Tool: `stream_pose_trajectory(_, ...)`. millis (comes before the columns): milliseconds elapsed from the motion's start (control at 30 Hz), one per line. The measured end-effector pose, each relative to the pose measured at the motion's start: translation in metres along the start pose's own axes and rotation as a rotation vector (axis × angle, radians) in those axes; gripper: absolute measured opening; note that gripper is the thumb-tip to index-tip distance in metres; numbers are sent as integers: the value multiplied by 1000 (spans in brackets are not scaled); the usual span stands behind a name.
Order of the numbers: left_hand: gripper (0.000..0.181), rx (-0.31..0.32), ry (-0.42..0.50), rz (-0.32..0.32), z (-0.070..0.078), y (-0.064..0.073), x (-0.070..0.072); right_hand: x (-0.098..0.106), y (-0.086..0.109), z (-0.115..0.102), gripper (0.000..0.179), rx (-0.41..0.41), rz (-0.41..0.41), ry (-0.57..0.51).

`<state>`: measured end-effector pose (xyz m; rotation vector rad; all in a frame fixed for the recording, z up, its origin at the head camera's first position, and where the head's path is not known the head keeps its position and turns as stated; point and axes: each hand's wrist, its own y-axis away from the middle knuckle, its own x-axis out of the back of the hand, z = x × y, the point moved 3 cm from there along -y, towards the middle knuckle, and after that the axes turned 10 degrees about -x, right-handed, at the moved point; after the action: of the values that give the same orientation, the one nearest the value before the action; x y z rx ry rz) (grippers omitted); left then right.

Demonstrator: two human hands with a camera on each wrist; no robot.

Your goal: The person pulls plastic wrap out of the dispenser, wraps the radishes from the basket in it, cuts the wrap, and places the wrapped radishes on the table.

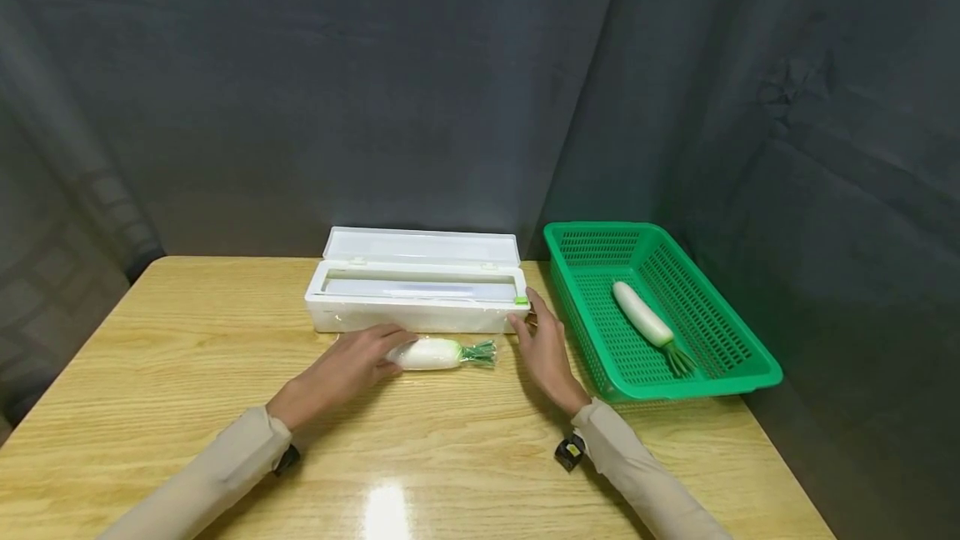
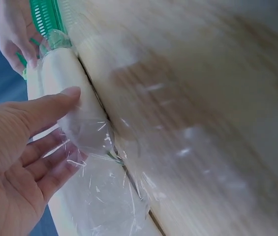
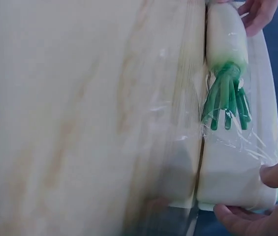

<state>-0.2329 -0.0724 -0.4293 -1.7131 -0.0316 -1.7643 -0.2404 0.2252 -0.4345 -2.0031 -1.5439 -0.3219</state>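
Note:
A white radish (image 1: 429, 354) with green stalks lies on its side in front of a white cling film dispenser (image 1: 416, 317), lengthwise along it. Clear film (image 2: 107, 189) covers the radish and spreads loosely past its blunt end. My left hand (image 1: 367, 355) holds that end, thumb on one side and fingers on the other. At the dispenser's right end, my right hand (image 1: 544, 347) grips the corner with thumb and fingers, beside a small green slider (image 1: 521, 301). In the right wrist view the green stalks (image 3: 226, 98) show under wrinkled film. The dispenser's lid (image 1: 423, 246) stands raised, and a roll (image 1: 397, 287) lies inside.
To the right stands a green slotted basket (image 1: 705, 394), close to my right forearm. Another white radish (image 1: 642, 312) with green stalks lies in it. Both rest on a wooden table (image 1: 225, 315), with dark curtains (image 1: 315, 90) behind and at the sides.

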Motion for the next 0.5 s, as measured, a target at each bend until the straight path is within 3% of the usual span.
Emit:
stream_pose_trajectory(267, 45, -9, -1, 3, 0, -6, 1, 2, -4, 3, 57, -22, 4, -32)
stream_pose_trajectory(500, 31, -52, 15, 61, 6, -27, 7, 4, -3, 5, 57, -36, -14, -58)
